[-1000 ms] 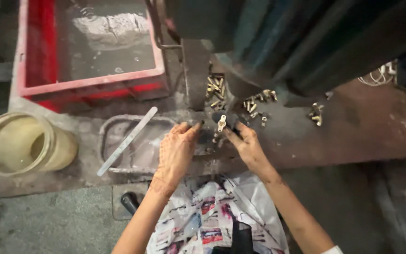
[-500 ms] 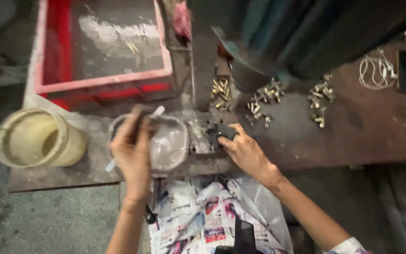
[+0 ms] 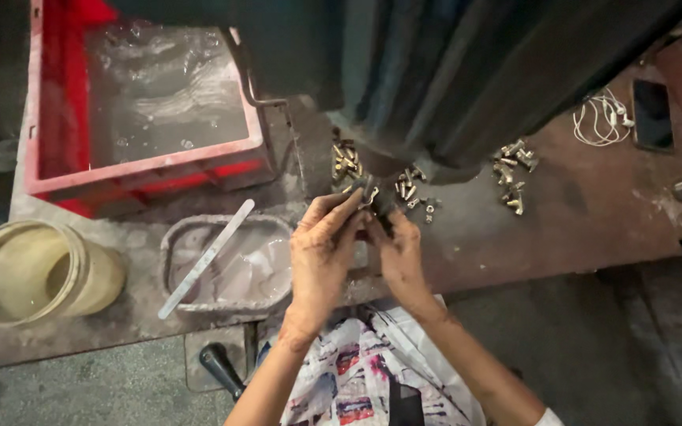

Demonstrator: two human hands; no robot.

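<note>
Hands (image 3: 361, 248) pinching small brass fitting (image 3: 370, 196), red crate (image 3: 148, 177) behind

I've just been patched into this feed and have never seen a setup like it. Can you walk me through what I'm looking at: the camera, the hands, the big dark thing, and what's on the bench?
There is one view, from a camera worn on the person's head, looking down at a grimy metal bench. The big dark machine looms over its middle. Right below it, the left hand and right hand meet, pinching a small metal part between the fingertips. More small brass-coloured fittings lie scattered nearby. To the left sit a shallow grey dish with a flat metal strip across it, a yellowish bucket and a red crate. White earphones and a dark phone lie far right.
</note>
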